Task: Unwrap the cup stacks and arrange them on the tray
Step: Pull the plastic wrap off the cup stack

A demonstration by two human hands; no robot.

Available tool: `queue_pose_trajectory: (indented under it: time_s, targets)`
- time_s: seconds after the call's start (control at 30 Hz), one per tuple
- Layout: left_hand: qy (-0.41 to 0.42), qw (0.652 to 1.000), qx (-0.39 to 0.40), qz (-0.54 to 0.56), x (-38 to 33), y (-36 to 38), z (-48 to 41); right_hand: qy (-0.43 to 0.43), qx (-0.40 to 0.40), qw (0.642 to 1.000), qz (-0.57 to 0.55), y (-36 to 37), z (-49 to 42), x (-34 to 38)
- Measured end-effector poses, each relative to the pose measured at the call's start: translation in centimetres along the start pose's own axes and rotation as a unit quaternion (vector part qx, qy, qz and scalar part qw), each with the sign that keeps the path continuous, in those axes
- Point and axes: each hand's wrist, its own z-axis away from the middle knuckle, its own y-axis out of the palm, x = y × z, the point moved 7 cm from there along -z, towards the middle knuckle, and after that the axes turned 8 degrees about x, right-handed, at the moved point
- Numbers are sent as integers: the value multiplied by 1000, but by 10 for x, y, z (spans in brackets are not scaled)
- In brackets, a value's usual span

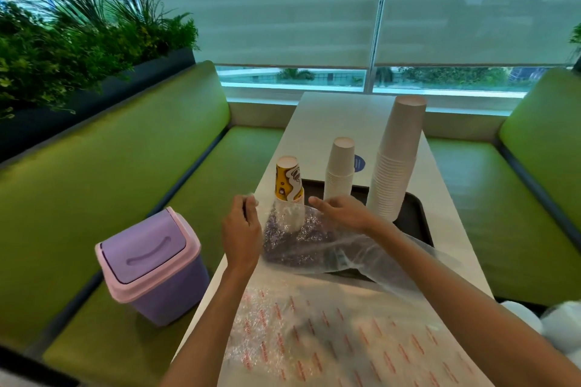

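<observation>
The left hand (pixel 242 229) pinches the clear wrap (pixel 301 245) bunched round the yellow cup stack (pixel 287 179); the right hand (pixel 342 214) has straight fingers (pixel 318 202). Cups look light, crushable: hold low.

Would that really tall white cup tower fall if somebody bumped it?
Probably. The tall white cup stack is high and narrow, so a bump near its top could tip it. It looks like paper, so likely light, sliding easily on the tray.
</observation>
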Motion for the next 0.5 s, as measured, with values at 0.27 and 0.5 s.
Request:
queue_pose_trajectory:
  time_s: [0.27, 0.5]
  targets:
    - [-24, 1000, 5, 1, 12, 4, 3, -25, -117, 984, 134, 0, 18, -26]
    - [-75, 997, 10, -7, 36, -1, -1, -54, -138, 980, 129, -2, 28, -40]
